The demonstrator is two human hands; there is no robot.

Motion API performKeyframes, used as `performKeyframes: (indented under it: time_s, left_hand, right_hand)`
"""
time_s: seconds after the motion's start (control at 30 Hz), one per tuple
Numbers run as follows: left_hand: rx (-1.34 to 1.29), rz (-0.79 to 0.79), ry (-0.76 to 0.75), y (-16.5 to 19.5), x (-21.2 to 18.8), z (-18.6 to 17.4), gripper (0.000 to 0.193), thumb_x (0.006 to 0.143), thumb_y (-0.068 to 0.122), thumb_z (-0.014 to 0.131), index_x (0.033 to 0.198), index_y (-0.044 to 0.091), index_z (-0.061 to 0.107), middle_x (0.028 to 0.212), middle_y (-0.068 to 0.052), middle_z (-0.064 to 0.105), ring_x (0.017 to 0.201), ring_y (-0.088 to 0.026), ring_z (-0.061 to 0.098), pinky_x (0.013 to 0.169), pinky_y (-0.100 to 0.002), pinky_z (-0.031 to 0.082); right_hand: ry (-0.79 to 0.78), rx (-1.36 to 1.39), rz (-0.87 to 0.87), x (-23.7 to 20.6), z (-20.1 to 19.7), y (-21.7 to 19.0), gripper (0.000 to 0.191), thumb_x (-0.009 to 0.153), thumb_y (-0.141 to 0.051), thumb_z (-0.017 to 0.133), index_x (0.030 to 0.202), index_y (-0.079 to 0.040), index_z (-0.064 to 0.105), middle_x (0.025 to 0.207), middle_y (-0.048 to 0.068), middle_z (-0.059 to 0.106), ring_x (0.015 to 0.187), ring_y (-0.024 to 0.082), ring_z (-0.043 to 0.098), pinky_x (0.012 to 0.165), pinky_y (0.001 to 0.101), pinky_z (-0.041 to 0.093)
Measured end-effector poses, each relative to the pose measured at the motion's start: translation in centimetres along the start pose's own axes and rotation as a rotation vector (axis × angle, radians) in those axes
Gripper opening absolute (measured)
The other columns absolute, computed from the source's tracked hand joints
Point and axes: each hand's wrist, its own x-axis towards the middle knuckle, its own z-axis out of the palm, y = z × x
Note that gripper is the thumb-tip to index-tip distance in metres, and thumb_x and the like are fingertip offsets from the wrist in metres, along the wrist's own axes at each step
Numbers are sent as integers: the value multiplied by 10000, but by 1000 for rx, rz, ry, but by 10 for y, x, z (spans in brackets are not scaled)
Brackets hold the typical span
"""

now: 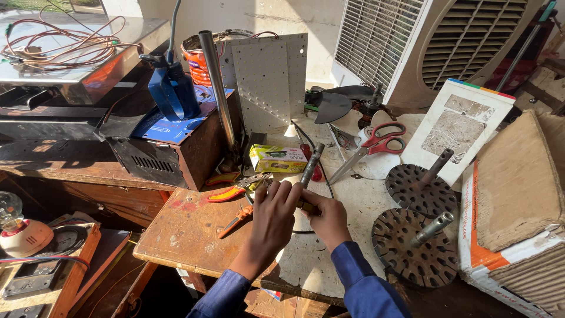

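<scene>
My left hand [272,221] and my right hand [328,219] meet over the worn workbench [188,235], both closed around the lower end of a short grey metal shaft [311,166] that points up and away from me. The part under my fingers is hidden. Both arms wear blue sleeves. Orange-handled pliers [232,197] lie just left of my left hand. A small yellow-green box [278,159] sits behind the shaft.
Two round slotted rotor cores with shafts [421,188] [415,247] lie at the right, next to a cardboard box [518,200]. Red-handled scissors [376,144], a steel tube [216,82], a perforated metal plate [268,82], a blue oil can [173,88] and a white air cooler [435,41] stand behind.
</scene>
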Motion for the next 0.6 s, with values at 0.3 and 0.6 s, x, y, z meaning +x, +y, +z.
performKeyframes:
  time_s: [0.3,0.6]
  left_hand:
    - [-21,-29,9,6,-25,37,712,704,-38,638,1400,44,511,1017,-78,571,996,-277,566,939,-461,362]
    - [81,-142,-100,-3,-38,39,863,669,-36,626,1500,91,430,1050,-63,574,1081,-254,557,1016,-450,277]
  right_hand:
    - [-160,22,-18,-17,-13,25,721,646,171,587,1277,-154,714,1326,21,686,1313,241,517,1089,354,325]
    - [-75,775,340,-36,-22,10,704,727,-83,558,1428,-154,562,1577,26,483,1494,227,369,1213,421,243]
